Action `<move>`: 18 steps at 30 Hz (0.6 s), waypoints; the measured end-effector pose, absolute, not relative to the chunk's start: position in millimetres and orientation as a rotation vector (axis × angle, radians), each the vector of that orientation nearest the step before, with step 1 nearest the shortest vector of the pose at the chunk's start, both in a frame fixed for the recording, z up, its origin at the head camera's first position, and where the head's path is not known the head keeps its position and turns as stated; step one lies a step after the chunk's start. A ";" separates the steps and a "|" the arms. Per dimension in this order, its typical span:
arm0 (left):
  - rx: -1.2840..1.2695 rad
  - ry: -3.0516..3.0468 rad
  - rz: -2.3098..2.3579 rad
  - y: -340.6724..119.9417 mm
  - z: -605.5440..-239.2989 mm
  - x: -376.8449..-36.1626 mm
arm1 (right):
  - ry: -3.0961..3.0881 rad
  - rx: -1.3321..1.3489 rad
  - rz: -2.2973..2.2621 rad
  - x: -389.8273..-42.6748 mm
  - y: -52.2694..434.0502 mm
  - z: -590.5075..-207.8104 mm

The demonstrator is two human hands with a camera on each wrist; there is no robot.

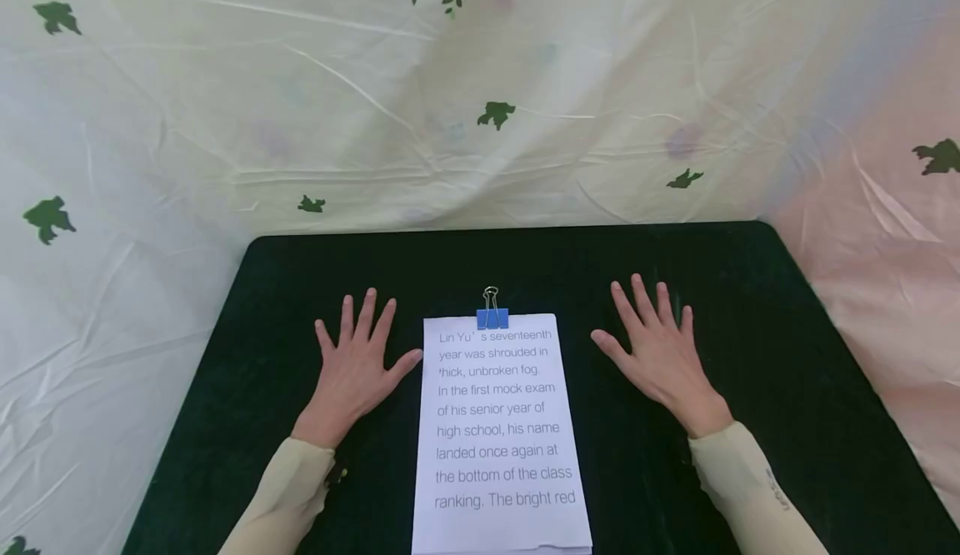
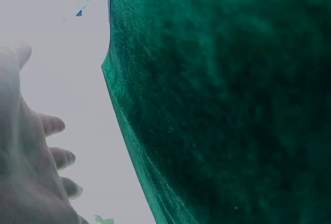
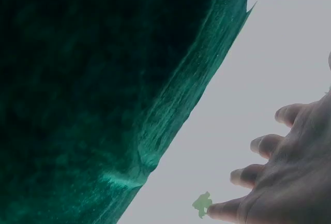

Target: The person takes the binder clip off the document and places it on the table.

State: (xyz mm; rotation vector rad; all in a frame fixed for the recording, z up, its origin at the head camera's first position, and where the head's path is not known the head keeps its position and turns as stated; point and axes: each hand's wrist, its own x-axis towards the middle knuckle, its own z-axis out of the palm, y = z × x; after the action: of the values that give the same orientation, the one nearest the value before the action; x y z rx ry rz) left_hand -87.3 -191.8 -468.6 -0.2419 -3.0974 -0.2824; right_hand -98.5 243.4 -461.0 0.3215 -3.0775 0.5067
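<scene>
Nearest to us, a white sheet of paper (image 1: 501, 438) lies flat on the dark green velvety table cover (image 1: 750, 330), printed with large grey text in short lines. It is a tall, smooth rectangle, its near edge running out of the head view. We take this sheet as our landmark.

Our cream sleeves (image 1: 285, 488) come in on either side of it. The left hand (image 1: 354, 367) lies palm down on the cover just left of the sheet, fingers straight and spread wide, holding nothing; its thumb tip reaches almost to the sheet's left edge, and we cannot tell whether it touches. The right hand (image 1: 660, 355) lies flat to the right of the sheet, fingers likewise straight and fanned, empty, with a clear strip of cover between thumb and paper.

At the sheet's far edge, in the middle, a blue binder clip (image 1: 492, 312) grips the paper, its wire handles standing up.

Beyond the sheet, the cover ends in rounded corners. Behind it hangs a pale, creased cloth backdrop (image 1: 225, 122) with scattered dark green leaf prints.
</scene>
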 end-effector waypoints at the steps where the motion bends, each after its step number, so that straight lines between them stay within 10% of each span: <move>1: -0.243 -3.093 -0.284 -191.4 -468.8 -87.4 | -3.076 0.320 0.509 -98.5 242.4 -460.7; 18: -0.246 -3.115 -0.435 -176.7 -461.6 -90.6 | -3.075 0.329 0.630 -100.8 219.8 -460.0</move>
State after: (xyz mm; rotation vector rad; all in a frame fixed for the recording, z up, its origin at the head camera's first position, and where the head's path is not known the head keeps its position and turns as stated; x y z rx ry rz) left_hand -90.6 -176.7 -461.6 -0.2457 -3.1150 -0.4354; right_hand -100.8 219.8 -460.0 0.3293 -3.0754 0.6302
